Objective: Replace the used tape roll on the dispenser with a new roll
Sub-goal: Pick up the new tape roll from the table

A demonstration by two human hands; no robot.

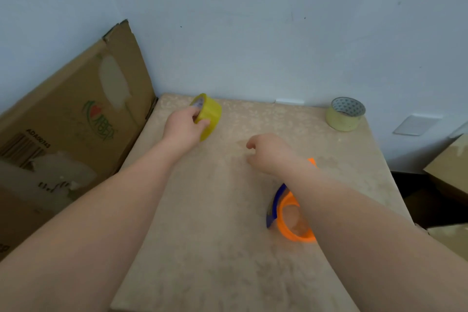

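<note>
Left hand (183,125) closed on yellow roll (208,115) at table's (202,248) far left, roll on edge, core toward the hand. Right hand (263,152) loosely curled, empty, mid-table. Dispenser (291,218) under right forearm, nearer that hand, well right of and closer than the roll.

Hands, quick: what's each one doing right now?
Left hand: closed on the yellow tape roll.
Right hand: empty, fingers loosely curled, above the table.
</note>
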